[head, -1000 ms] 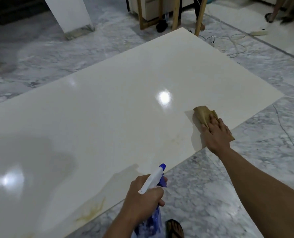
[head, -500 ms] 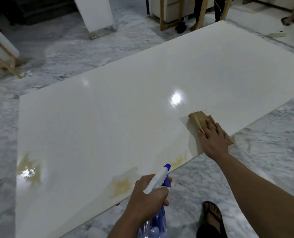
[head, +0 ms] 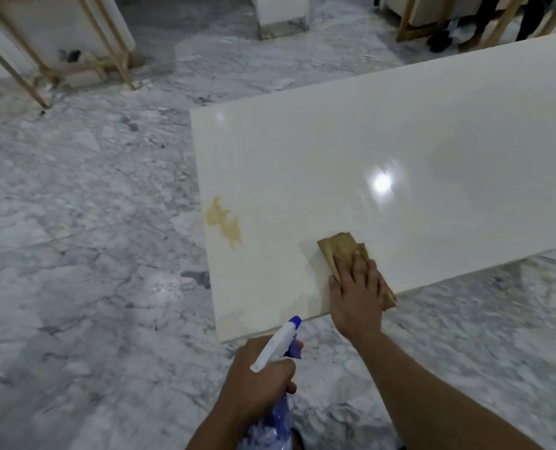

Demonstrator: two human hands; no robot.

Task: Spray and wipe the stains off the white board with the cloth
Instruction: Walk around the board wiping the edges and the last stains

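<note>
The glossy white board (head: 416,131) lies flat on the marble floor. A yellow-brown stain (head: 224,222) marks it near the left edge. My right hand (head: 356,293) presses flat on a folded tan cloth (head: 343,246) at the board's near edge, to the right of the stain. My left hand (head: 257,381) grips a blue and white spray bottle (head: 278,344) just below the board's near corner, with the nozzle pointing up toward the board.
Grey marble floor (head: 85,254) surrounds the board. Wooden-legged frames (head: 107,43) stand at the back left and back right (head: 406,17). A white pillar base (head: 281,17) stands at the top centre. Someone's dark legs and shoes (head: 439,40) are at the top right.
The view has swung left, so the board's left end and its stain now show. My right hand has slid the cloth left along the near edge. My left hand keeps holding the bottle.
</note>
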